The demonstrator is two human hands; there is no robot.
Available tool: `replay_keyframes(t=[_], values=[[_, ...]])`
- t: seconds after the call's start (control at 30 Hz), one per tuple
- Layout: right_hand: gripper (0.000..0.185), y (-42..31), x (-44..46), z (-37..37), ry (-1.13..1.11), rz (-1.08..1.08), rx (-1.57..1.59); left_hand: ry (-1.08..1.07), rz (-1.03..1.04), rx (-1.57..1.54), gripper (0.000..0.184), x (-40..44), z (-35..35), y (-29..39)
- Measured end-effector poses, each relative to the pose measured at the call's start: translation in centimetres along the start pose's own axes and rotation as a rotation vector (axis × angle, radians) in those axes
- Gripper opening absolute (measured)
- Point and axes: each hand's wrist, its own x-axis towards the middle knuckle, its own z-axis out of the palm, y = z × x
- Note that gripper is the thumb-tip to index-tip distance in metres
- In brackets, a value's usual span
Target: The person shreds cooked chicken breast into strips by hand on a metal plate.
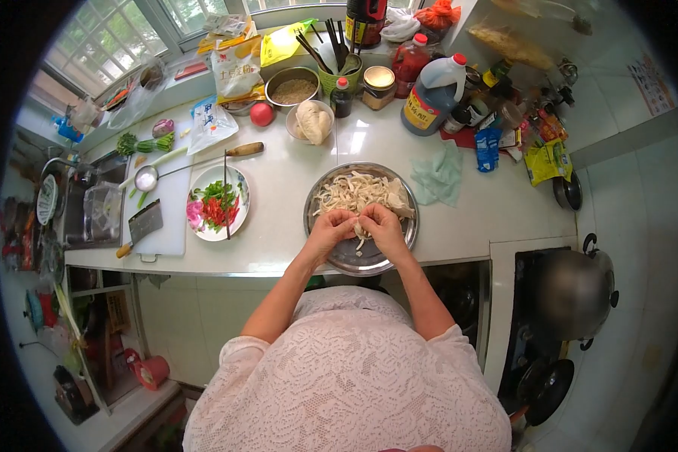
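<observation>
A round steel tray (pixel 314 239) holds a heap of pale shreds (pixel 354 192) that look like cooked chicken, with a larger piece (pixel 396 200) at the right. Over the tray's near half, my left hand (pixel 334 229) and my right hand (pixel 382 227) meet, fingertips pinched together on a small strip of chicken (pixel 361 231). Part of that strip hangs below the fingers. Farther back, a white bowl (pixel 297 131) contains a whole pale piece of chicken (pixel 313 120).
Left of the tray are a plate of cut peppers (pixel 218 202) with chopsticks (pixel 227 177) across it, a ladle (pixel 147 178) and a cleaver (pixel 145 222) on a white board (pixel 169 239). A cloth (pixel 438 179) lies right. Bottles (pixel 432 98) stand behind; a stove (pixel 523 301) is at right.
</observation>
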Motion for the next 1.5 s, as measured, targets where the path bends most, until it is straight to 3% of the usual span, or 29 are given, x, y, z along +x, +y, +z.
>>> replay_keyframes(t=[0.1, 0.17, 0.27, 0.43, 0.5, 0.6, 0.87, 1.03, 1.13, 1.17, 1.23, 1.37, 1.5], values=[[0.006, 1.0, 0.4, -0.7, 0.08, -0.01, 0.024, -0.006, -0.011, -0.161, 0.013, 0.2, -0.3, 0.2], [0.006, 1.2, 0.6, -2.1, 0.217, 0.052, 0.288, 0.03, 0.003, -0.17, 0.014, 0.3, -0.9, 0.5], [0.006, 0.4, 0.4, -4.0, 0.342, 0.037, 0.357, 0.102, 0.033, -0.184, 0.016, 0.3, -2.0, 0.9], [0.007, 0.8, 0.1, -3.0, 0.323, 0.061, 0.065, 0.191, 0.042, -0.054, 0.014, 0.7, -1.6, 0.3], [0.008, 1.4, 0.4, -1.4, 0.222, -0.127, -0.255, 0.196, 0.062, -0.005, 0.014, 1.0, -1.0, -0.2], [0.011, -0.8, 0.1, 0.8, 0.112, -0.099, -0.307, 0.19, 0.09, 0.068, 0.015, 0.8, 0.1, 0.2], [0.011, -1.4, 0.4, 0.6, 0.079, -0.024, -0.215, 0.086, 0.175, 0.072, 0.013, 0.3, 0.2, 0.8], [0.009, -2.0, 0.4, 0.8, 0.057, -0.286, -0.728, 0.124, 0.217, 0.297, 0.012, 0.6, -0.1, 0.2], [0.006, -1.8, 0.5, 0.8, 0.132, -0.343, -0.799, 0.152, 0.194, 0.326, 0.012, 0.8, -0.3, 0.1], [0.006, -1.6, 0.6, 0.6, 0.13, -0.344, -0.8, 0.154, 0.166, 0.3, 0.013, 0.9, -0.5, 0.2], [0.008, -0.3, 0.9, -0.4, 0.279, -0.135, -0.489, 0.163, 0.15, 0.196, 0.014, 0.3, -0.4, 1.3], [0.009, 1.4, 0.8, -3.8, 0.417, -0.061, -0.277, 0.228, 0.118, -0.015, 0.016, -0.1, -1.7, 1.8], [0.011, 1.9, 0.2, -3.7, 0.242, -0.06, -0.184, 0.185, 0.126, -0.001, 0.016, -0.5, -1.2, 1.8]])
